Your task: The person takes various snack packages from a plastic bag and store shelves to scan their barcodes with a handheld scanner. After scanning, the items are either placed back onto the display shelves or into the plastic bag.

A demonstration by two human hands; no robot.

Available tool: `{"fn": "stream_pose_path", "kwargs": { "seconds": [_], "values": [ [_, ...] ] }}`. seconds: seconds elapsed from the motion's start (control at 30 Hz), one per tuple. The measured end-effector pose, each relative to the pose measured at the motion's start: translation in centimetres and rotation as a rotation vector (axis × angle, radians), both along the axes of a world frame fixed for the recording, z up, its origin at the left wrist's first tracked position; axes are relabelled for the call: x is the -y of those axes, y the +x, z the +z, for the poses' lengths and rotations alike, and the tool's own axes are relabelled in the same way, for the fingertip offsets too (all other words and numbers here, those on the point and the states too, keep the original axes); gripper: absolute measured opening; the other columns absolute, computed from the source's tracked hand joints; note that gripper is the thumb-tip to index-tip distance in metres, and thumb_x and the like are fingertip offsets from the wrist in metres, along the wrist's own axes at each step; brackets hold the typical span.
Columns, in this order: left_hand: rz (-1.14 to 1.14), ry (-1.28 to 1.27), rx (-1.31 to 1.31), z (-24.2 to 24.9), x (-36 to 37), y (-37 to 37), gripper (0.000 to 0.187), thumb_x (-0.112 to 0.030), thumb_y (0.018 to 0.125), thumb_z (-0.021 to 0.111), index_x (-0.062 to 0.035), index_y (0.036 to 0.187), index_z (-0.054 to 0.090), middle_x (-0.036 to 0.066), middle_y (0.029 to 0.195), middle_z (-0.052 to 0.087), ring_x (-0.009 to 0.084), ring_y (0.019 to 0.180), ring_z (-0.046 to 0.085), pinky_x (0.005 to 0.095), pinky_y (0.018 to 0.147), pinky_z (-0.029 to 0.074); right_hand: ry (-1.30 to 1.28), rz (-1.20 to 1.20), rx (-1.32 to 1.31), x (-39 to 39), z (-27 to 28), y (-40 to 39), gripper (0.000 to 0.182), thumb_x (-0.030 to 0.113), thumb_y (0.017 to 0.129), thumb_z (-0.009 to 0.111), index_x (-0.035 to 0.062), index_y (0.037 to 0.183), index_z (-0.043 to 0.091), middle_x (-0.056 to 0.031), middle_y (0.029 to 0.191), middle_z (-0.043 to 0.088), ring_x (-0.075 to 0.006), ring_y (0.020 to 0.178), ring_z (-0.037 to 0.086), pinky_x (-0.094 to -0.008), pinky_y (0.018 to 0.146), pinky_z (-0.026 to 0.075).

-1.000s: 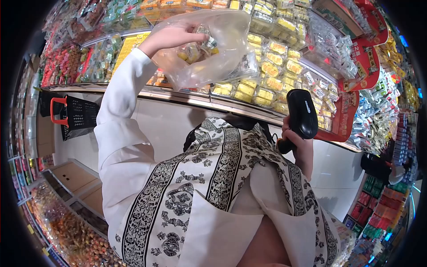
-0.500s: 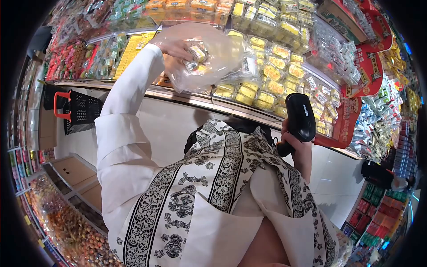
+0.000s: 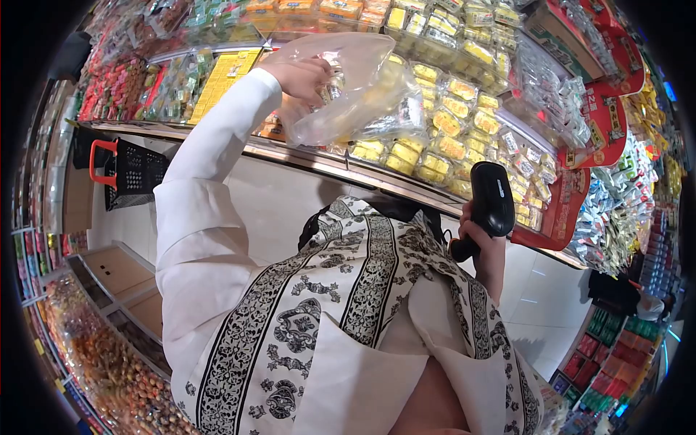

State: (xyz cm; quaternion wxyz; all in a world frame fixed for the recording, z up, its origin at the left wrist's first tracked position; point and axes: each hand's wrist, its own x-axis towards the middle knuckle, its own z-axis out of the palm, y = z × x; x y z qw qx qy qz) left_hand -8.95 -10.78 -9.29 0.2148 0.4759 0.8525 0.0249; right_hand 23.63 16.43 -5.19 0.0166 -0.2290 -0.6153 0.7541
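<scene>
Shop floor: pale, glossy tiles (image 3: 268, 210) run between a long display counter (image 3: 348, 172) and surrounding shelves of packaged goods.
Clothing, nearest: a white garment with black patterned bands (image 3: 290, 333) fills the lower middle, its loose white sleeve reaching up the left side.
Right hand: this hand (image 3: 481, 235) is just in front of the counter, its fingers closed around the handle of a black plastic handheld device with a rounded head (image 3: 493, 198), the head pointing up.
Left hand: this hand (image 3: 299, 78) is over the counter at the plastic bag, fingers partly curled beside small wrapped packets; how firmly they grip is unclear.
Bag: a translucent, crumpled plastic bag (image 3: 351, 109) spreads over the goods, right of the left hand.
Packets: small clear-wrapped packets (image 3: 334, 85) show at the left fingertips, partly veiled by plastic.
Counter goods: clear packs with yellow contents (image 3: 437, 165) lie in rows beside the bag; a red printed sign (image 3: 562, 210) stands at their right.
Basket: a black perforated basket with a red handle (image 3: 139, 172) sits left of the sleeve.
Farther back: orange-and-white packs (image 3: 341, 9) line the top edge.
</scene>
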Motion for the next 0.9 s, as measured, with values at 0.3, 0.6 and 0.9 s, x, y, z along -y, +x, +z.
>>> {"fn": "stream_pose_path", "kwargs": {
  "seconds": [0.3, 0.6, 0.9],
  "values": [
    [0.188, 0.094, 0.229, 2.5, -1.1, 3.4, 0.045, -0.031, 0.068, 0.067, -0.0056, 0.104, 0.058, 0.014, 0.115, 0.042, 0.0265, 0.111, 0.042, 0.0329, 0.09, 0.036, 0.032, 0.065, -0.018, 0.5, 1.1, -0.9, 0.03, -0.004, 0.067, 0.056, 0.0004, 0.096, 0.05, -0.0028, 0.078, 0.051, -0.0097, 0.061, 0.049, -0.0221, 0.056, 0.04],
    [0.613, 1.078, -0.07, 6.5, 7.2, 15.8, 0.036, -0.018, 0.056, 0.074, -0.0039, 0.088, 0.065, 0.009, 0.101, 0.053, 0.0205, 0.094, 0.048, 0.0356, 0.086, 0.038, -0.003, -0.019, -0.001, -0.5, 0.1, 0.0, 0.033, -0.003, 0.066, 0.055, 0.0003, 0.098, 0.048, -0.0043, 0.079, 0.05, -0.0108, 0.062, 0.049, -0.0223, 0.056, 0.039],
    [0.221, 2.163, 1.962, -0.5, -5.7, 18.6, 0.04, -0.037, 0.077, 0.049, -0.001, 0.095, 0.048, 0.012, 0.088, 0.052, 0.0249, 0.085, 0.052, 0.0322, 0.074, 0.043, -0.241, 0.271, -0.344, 0.1, 2.2, -3.0, 0.042, 0.007, 0.067, 0.058, -0.0014, 0.107, 0.046, -0.0104, 0.081, 0.051, -0.0139, 0.062, 0.048, -0.0236, 0.051, 0.037]
  ]
}}
